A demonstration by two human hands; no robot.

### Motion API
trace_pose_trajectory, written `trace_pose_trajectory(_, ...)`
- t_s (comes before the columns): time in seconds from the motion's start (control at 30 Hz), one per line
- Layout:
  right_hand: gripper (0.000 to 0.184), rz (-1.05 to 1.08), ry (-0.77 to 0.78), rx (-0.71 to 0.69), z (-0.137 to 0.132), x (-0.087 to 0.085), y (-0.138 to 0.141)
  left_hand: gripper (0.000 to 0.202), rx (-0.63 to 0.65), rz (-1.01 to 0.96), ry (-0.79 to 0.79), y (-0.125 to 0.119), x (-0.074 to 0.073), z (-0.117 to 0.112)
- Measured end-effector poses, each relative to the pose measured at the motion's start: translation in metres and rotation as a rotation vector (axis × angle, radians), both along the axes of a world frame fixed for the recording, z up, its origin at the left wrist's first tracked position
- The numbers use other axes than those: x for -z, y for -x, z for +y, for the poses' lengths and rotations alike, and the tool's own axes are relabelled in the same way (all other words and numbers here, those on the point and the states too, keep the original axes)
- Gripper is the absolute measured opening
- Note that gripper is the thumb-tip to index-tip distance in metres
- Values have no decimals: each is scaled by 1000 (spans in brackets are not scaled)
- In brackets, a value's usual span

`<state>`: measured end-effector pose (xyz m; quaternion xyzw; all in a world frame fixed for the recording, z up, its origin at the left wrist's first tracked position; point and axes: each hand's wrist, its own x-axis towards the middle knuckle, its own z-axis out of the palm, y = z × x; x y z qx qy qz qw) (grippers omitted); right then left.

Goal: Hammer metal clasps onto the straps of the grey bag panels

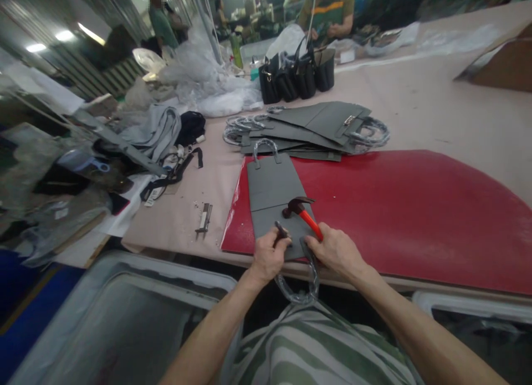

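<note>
Grey bag panel (pixel 276 185) lies lengthwise on the red board (pixel 415 208) in front of you, by the front edge of the tabletop (pixel 178 230), its near end partly covered by your hands. Your left hand (pixel 269 253) pinches a short dark tool (pixel 280 228) between thumb and fingers; the grip hides its lower part, so you can't make out the tip or exactly what it is. Your right hand (pixel 337 251) is closed around the hammer (pixel 311 224), hiding the end of its shaft, with the thumb by the base of the near handle (pixel 315 277); whether they touch is unclear.

The panel is flat, smooth and matt, with a line running across it. Its two looped handles are wrapped in shiny clear film: the far handle (pixel 266 141) lies toward the back, while the near one hangs past the tabletop's front edge. The hammer has a dark claw head and an orange shaft; the board is glossy, with a scuffed left edge.

Along the board's back edge you have one pile of grey panels (pixel 311 124), overlapping too much to count, with one metal clasp (pixel 349 120) visible. Behind it stand about four black bags (pixel 305 77). One caliper-like tool (pixel 203 219) lies toward the tabletop's left edge. Two bins, a left bin (pixel 137 267) and a right bin (pixel 477 301), sit below the front edge, both cut off by the picture.
</note>
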<state>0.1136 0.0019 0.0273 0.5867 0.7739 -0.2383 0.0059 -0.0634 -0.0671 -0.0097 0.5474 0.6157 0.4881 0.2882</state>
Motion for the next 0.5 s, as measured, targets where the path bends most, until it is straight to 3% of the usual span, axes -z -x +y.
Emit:
trace_pose_trajectory(0.1, 40, -36, 18, -14, -2, -4, 0, 22, -225, -373, 52, 17, 0, 8)
trace_pose_trajectory(0.2, 43, -71, 21, -20, -2, -5, 1, 29, -357, -390, 36, 56, -1, 13)
trace_pose_trajectory(0.33, 39, -95, 29, -16, -2, -3, 2, 26, -494, -7, 141, 121, -9, 10)
trace_pose_trajectory(0.5, 37, -123, 44, -34, -1, -3, 1, 20, -521, 641, 507, 170, -22, 10)
